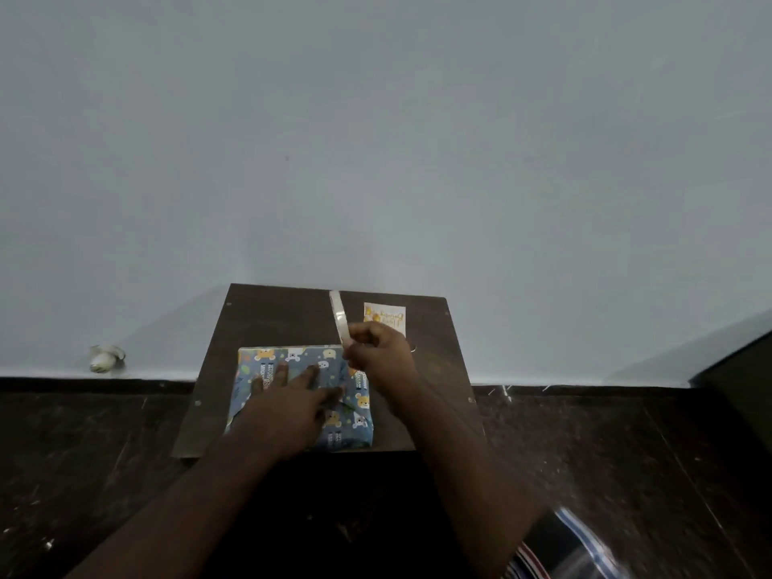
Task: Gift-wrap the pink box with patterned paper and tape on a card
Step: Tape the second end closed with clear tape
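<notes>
The box, covered in blue paper printed with bears, lies on a small dark wooden table. My left hand lies flat on its top with straight fingers pressing the folded paper down. My right hand hovers over the box's right end and pinches a strip of clear tape that stands up and away from it. A small white card with yellow print lies on the table behind my right hand. No pink of the box shows.
The table stands against a pale grey wall on a dark floor. A small white object lies at the wall's foot to the left. Striped cloth shows at the bottom right.
</notes>
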`<action>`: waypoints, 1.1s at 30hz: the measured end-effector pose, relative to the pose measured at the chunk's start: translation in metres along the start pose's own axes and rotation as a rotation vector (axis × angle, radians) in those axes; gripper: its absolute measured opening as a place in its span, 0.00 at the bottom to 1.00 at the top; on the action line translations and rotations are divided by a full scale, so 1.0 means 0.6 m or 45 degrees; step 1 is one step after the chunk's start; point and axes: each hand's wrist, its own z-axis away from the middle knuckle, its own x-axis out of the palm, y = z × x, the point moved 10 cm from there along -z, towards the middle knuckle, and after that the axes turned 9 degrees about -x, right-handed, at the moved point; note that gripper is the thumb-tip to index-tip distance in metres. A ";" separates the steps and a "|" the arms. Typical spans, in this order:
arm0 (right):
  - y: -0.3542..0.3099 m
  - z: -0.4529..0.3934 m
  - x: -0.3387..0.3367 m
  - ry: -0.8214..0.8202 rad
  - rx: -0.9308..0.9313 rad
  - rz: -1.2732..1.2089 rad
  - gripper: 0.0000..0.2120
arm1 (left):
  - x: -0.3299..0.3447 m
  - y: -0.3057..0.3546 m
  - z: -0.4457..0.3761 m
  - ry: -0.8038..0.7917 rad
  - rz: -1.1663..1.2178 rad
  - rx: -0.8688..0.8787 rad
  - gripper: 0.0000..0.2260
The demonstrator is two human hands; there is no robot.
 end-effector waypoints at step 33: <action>-0.194 0.172 0.006 -0.137 0.009 -0.155 0.11 | -0.178 -0.058 0.235 0.752 1.244 0.034 0.14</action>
